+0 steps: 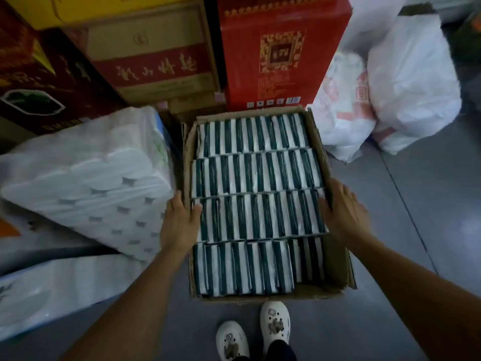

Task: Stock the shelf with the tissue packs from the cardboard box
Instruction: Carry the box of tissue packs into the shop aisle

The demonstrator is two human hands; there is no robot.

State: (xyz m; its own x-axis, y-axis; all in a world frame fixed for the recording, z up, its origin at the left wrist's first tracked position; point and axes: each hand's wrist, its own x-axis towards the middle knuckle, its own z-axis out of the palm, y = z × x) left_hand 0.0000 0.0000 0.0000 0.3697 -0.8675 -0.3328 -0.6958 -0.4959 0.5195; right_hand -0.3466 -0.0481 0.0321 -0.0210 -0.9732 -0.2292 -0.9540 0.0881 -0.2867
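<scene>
The cardboard box [335, 259] sits on the floor at twelve o'clock from the shoes [274, 325], its long axis running toward twelve. The left hand [179, 225] at nine o'clock and right hand [343, 212] at three o'clock bracket the third row of tissue packs [260, 217], each grip wide with fingers pressed flat. The fingertips are hidden between packs and box wall; farther rows stand upright on edge.

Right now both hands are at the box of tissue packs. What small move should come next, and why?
Probably press inward and lift: the left hand and right hand bracket the third row of packs in the cardboard box, touching its two ends without lifting it yet.
</scene>
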